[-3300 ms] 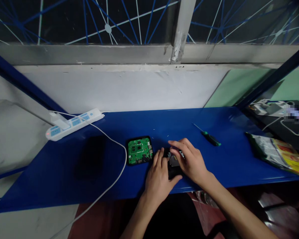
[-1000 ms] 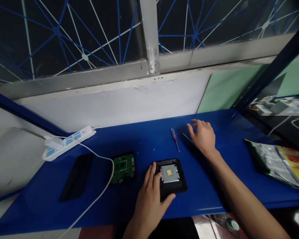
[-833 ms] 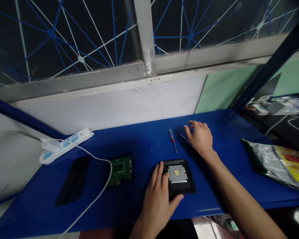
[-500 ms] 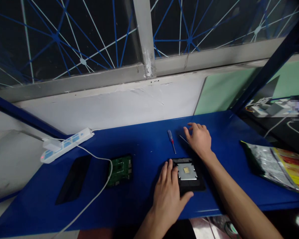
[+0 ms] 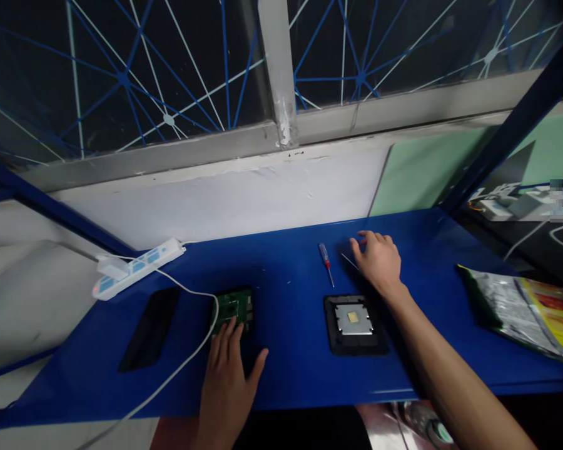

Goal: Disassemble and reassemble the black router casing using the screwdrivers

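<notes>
My left hand is open, fingers spread, its fingertips at the near edge of a green circuit board in a dark casing. A white cable crosses that board. My right hand rests on the table, loosely curled, with thumb and index finger apart. A thin metal rod sticks out beneath its thumb; the rod's other end is hidden. Left of it lies a small screwdriver with a clear and red handle. In front of my right hand sits a black square housing bearing a silver metal plate with a gold-coloured square.
A white power strip with a plugged-in adapter stands at the back left of the blue table. A dark flat panel lies below it. On the right is a shiny food packet. Tiny slivers are scattered mid-table.
My left hand has left the black housing and moved left to the green circuit board. The right hand stays near the rod. The camera view has shifted slightly.
</notes>
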Available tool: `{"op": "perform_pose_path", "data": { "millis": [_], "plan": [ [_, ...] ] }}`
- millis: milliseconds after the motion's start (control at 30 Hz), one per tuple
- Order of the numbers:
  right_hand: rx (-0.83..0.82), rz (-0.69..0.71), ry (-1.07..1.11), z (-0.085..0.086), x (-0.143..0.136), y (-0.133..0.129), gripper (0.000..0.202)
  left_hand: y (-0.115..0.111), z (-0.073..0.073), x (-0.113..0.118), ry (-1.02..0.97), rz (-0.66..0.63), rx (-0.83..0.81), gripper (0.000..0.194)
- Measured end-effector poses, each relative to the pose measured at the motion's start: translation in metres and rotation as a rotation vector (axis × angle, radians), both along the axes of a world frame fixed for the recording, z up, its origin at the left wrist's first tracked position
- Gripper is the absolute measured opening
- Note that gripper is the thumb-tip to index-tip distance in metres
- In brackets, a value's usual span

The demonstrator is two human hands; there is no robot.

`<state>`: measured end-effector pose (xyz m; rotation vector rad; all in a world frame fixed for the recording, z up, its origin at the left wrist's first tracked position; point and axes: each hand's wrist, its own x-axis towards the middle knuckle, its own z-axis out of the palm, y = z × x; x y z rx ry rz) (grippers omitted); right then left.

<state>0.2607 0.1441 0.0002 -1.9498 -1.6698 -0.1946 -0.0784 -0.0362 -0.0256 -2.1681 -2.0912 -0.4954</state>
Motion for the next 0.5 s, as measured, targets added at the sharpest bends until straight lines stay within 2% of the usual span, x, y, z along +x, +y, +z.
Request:
{"op": "perform_pose_path", "data": {
  "millis": [133, 267, 500],
  "plan": [
    [-0.012, -0.008, -0.001, -0.004, 0.003, 0.001, 0.034, -0.013, 0.005, -0.01, 0.001, -0.034, -0.102, 0.057],
    [-0.009, -0.017, 0.002, -0.006, 0.004, 0.002, 0.034, -0.028, 0.01, -0.008, 0.042, -0.074, -0.102, 0.055],
    [-0.014, -0.015, 0.008, -0.004, 0.005, 0.001, 0.034, -0.054, -0.002, 0.009, 0.09, -0.154, -0.062, 0.063]
  ]
}}
